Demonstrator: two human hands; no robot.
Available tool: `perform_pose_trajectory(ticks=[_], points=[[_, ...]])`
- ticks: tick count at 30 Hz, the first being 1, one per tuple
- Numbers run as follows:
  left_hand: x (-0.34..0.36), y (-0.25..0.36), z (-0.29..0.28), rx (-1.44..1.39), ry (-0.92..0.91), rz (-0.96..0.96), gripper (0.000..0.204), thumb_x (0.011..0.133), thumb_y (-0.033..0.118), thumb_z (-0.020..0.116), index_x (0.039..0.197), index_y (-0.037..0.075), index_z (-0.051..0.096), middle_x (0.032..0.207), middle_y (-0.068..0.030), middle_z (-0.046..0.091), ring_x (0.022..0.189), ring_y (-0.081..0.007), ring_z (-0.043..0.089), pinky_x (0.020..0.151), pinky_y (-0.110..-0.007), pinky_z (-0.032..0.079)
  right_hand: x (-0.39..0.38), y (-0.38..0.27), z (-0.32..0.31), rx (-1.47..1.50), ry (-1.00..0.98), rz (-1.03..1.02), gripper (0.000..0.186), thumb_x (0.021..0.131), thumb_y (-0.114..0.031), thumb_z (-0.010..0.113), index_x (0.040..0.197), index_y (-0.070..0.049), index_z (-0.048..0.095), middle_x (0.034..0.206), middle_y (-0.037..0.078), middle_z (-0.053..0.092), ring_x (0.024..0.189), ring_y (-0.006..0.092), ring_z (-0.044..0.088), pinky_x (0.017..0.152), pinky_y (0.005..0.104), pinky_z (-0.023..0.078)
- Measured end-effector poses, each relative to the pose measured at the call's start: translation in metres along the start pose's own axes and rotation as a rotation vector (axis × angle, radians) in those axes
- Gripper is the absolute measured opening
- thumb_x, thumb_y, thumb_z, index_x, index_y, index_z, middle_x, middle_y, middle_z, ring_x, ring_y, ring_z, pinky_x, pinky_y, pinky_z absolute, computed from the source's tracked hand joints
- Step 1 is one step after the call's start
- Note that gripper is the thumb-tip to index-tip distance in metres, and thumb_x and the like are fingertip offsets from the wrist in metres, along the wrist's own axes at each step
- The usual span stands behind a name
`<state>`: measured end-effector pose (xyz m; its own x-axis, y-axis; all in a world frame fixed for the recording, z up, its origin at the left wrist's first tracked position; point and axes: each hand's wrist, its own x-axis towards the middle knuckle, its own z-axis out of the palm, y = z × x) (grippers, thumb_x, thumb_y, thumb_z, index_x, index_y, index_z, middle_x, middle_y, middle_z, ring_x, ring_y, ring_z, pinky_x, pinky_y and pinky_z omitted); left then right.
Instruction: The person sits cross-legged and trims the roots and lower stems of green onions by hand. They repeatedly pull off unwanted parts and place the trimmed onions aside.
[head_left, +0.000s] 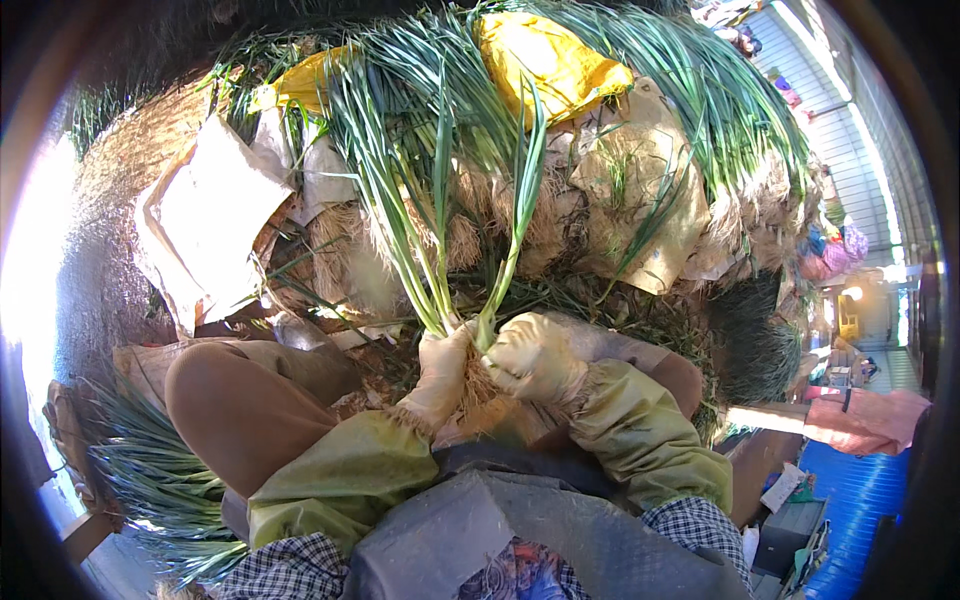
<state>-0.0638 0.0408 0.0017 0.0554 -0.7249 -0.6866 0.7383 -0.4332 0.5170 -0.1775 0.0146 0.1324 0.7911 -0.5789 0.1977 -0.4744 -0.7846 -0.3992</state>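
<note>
Gloved in pale rubber, my left hand (440, 372) is closed round the lower white stems of a few green onions (415, 265), whose long green leaves fan upward and away from me. Their stringy roots (480, 385) hang below, between my two hands. Close beside it on the right, my right hand (533, 357), also gloved, has its fingers curled at the base of another green onion (510, 250) that leans to the right. The fingertips of this hand are partly hidden. Green sleeve covers reach over both forearms.
A long heap of green onions (740, 130) lies across the far side, roots toward me, with yellow sacks (550, 65) on it. Pale sacking (215, 215) lies at the left. More green onions (165, 470) rest beside my left knee. Loose leaves litter the ground between my legs.
</note>
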Motion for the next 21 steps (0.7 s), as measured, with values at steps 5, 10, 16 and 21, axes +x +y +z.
perform_pose_trajectory(ticks=[5, 10, 16, 21], points=[[-0.002, 0.005, -0.003, -0.148, -0.032, 0.017, 0.014, 0.084, 0.015, 0.064, 0.081, 0.001, 0.063, 0.067, -0.0063, 0.061, 0.056, -0.0154, 0.059, 0.051, -0.029, 0.05, 0.01, -0.041, -0.002, 0.041, -0.023, -0.101, 0.009, 0.073, -0.018, 0.056, 0.07, -0.013, 0.062, 0.07, 0.003, 0.06, 0.068, 0.0192, 0.058, 0.066, 0.0317, 0.048], [-0.001, 0.021, -0.005, -0.251, -0.263, -0.339, 0.015, 0.086, 0.012, 0.059, 0.091, -0.001, 0.063, 0.076, -0.0084, 0.063, 0.059, -0.0201, 0.059, 0.052, -0.033, 0.052, -0.057, 0.028, -0.089, -0.215, 0.578, 0.51, 0.025, 0.094, -0.021, 0.046, 0.084, -0.006, 0.064, 0.074, 0.007, 0.065, 0.057, 0.0176, 0.06, 0.058, 0.0301, 0.051], [-0.018, 0.028, 0.007, -0.288, -0.314, -0.405, 0.019, 0.089, 0.022, 0.057, 0.093, 0.004, 0.061, 0.073, -0.0059, 0.062, 0.06, -0.0189, 0.06, 0.054, -0.034, 0.052, -0.064, 0.048, -0.081, 0.128, 0.048, 1.414, 0.044, 0.093, -0.033, 0.047, 0.127, -0.006, 0.047, 0.098, 0.012, 0.063, 0.079, 0.0164, 0.061, 0.072, 0.0334, 0.05], [-0.03, 0.035, -0.005, -0.421, -0.376, -0.489, 0.02, 0.09, 0.021, 0.056, 0.101, 0.005, 0.058, 0.081, -0.0088, 0.064, 0.064, -0.0203, 0.063, 0.056, -0.034, 0.055, 0.003, 0.043, 0.023, 1.641, 0.253, 0.839, 0.043, 0.097, -0.026, 0.042, 0.129, 0.002, 0.045, 0.063, -0.001, 0.052, 0.053, 0.0087, 0.045, 0.052, 0.0181, 0.039]])
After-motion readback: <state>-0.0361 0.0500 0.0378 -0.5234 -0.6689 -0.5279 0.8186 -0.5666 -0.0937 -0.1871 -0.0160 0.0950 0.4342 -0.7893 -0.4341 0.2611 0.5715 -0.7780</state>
